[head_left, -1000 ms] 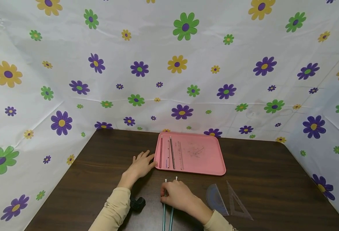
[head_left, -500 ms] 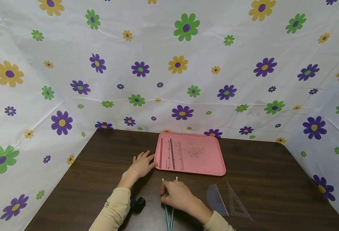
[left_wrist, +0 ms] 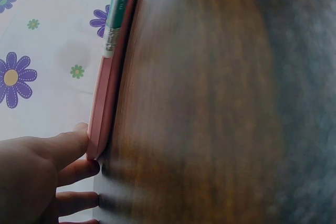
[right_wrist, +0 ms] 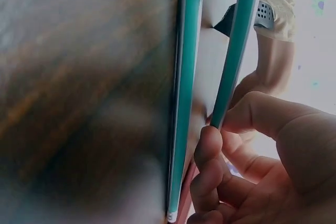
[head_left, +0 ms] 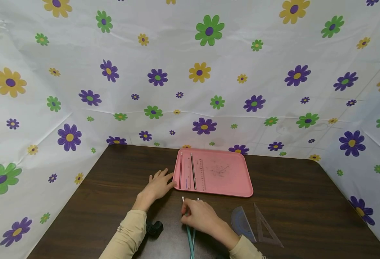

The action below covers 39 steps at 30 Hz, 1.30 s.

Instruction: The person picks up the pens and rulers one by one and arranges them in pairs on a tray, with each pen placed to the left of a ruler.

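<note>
My right hand (head_left: 200,216) pinches a green pencil (right_wrist: 239,45) between thumb and fingertips, near its white eraser end. That pencil is tilted, raised off the table. Beside it a second green pencil (right_wrist: 188,77) lies on the table, partly hidden by the hand in the head view. My left hand (head_left: 155,187) rests with fingers spread at the near left corner of a pink tray (head_left: 229,189), its thumb touching the rim. In the tray lie a reddish pencil (head_left: 181,171), a clear ruler (head_left: 188,174), a dark pencil (head_left: 193,172) and another clear ruler (head_left: 202,175).
A clear protractor (head_left: 243,223) and a clear set square (head_left: 267,230) lie on the brown table (head_left: 293,194), right of my right hand. A black device (head_left: 154,228) is at my left wrist. A flowered sheet (head_left: 229,90) hangs behind the table.
The held pencil's eraser end has swung a little left and then up toward the tray, and its shaft now slants across the other pencil. My left hand and the tray have stayed put.
</note>
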Motion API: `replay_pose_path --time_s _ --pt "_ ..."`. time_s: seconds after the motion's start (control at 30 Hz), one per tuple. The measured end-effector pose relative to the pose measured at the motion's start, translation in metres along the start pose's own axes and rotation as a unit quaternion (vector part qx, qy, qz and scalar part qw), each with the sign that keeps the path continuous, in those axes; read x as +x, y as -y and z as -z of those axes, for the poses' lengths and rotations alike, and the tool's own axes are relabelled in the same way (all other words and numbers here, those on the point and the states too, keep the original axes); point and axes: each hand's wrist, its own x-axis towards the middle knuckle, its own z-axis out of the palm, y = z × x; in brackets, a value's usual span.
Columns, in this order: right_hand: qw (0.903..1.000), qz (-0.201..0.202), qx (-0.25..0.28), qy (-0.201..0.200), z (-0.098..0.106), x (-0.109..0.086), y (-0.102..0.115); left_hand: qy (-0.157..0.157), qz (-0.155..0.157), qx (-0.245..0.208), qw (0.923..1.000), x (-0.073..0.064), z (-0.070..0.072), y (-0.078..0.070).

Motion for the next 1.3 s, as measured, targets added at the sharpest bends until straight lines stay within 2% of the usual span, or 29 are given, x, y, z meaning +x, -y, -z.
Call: replay_pose_path --time_s 0.73,1.03,1.3 --pt "0.9988 -0.033 0.019 -0.032 0.017 0.007 -0.013 0.000 0.000 -0.001 1.0000 0.001 0.000 0.000" --pt "0.9955 -0.054 0.066 -0.041 0.028 0.013 -0.022 0.001 0.001 0.005 1.0000 0.001 0.001 0.001" --pt "0.9919 -0.082 0.073 -0.064 0.036 0.017 -0.028 0.001 0.003 0.002 1.0000 0.000 0.001 0.000"
